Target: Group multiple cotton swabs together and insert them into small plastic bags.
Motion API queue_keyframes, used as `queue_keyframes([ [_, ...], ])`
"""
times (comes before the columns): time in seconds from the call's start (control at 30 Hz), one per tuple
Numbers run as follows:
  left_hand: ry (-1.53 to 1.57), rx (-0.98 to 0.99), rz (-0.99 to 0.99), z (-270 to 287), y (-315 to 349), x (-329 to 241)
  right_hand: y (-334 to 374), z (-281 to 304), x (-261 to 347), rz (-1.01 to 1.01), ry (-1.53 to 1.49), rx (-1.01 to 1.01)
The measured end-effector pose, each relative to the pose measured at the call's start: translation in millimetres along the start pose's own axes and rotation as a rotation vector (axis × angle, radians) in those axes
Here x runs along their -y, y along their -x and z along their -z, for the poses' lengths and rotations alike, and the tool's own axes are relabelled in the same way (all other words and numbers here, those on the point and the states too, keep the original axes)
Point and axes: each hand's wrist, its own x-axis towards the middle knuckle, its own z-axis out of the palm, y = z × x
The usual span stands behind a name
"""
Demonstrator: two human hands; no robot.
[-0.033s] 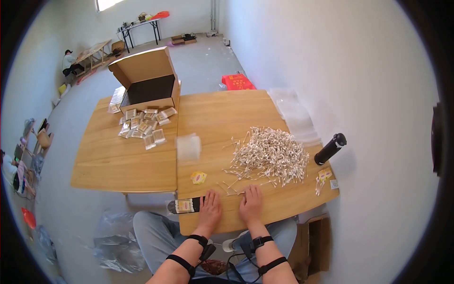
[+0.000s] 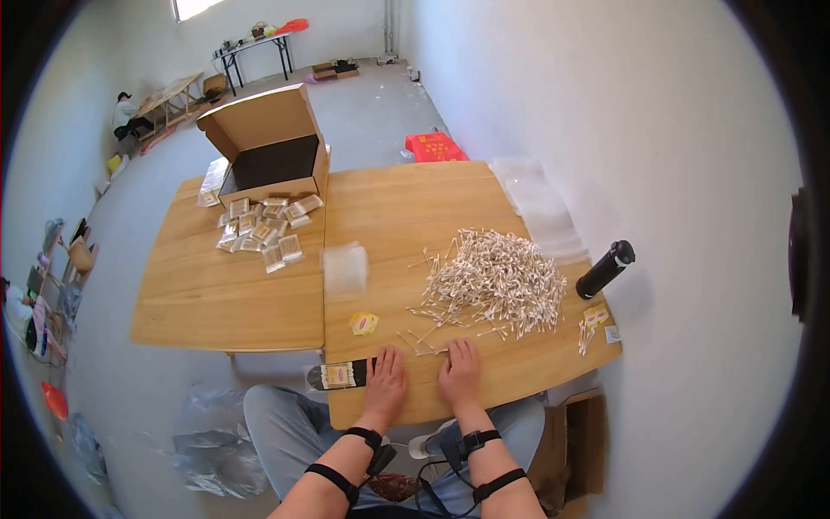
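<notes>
Cotton swabs [image 2: 506, 281] lie heaped on the wooden table [image 2: 389, 203], just beyond the person's right hand [image 2: 459, 370], laid flat, fingers slightly parted, near a few strays. The left hand [image 2: 386, 379], also flat and loosely spread, meets a black strip [image 2: 360, 373] bearing a clear swab packet [image 2: 337, 375].

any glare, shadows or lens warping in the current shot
In the head view, the window is blown out to white; in the head view, a soft shadow falls on the wall beside the black bottle; in the head view, black fisheye corners frame the scene and the wooden table has a bowed near edge, while the cotton swab pile looks reasonably sharp.
</notes>
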Motion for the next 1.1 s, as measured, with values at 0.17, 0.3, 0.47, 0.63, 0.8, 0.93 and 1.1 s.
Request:
queue_keyframes([
  [0.17, -0.051, 0.041, -0.017, 8.0, -0.1, -6.2, 8.0, 2.8, 1.7, 0.019, -0.16, 0.14],
  [0.3, -0.039, 0.049, -0.022, 10.5, -1.8, -6.1, 9.9, 5.0, 4.6, 0.093, -0.263, 0.198],
  [0.47, -0.005, 0.046, -0.004, 10.0, 0.9, -3.6, 8.0, -0.5, 22.3, 0.019, -0.384, 0.242],
  [0.63, 0.001, 0.036, -0.015, 12.8, -0.9, -7.6, -7.1, -8.1, 18.4, 0.021, -0.314, 0.287],
  [0.8, -0.012, 0.027, 0.003, 5.2, -1.8, -5.6, -2.5, -2.0, 9.7, 0.02, -0.212, 0.403],
  [0.93, -0.017, 0.019, 0.005, 6.7, -1.5, -5.3, -3.0, 2.8, 7.2, -0.082, -0.269, 0.461],
  [1.1, -0.009, 0.026, 0.021, 5.2, -1.5, -3.4, -18.7, 1.0, 2.5, -0.021, -0.146, 0.425],
])
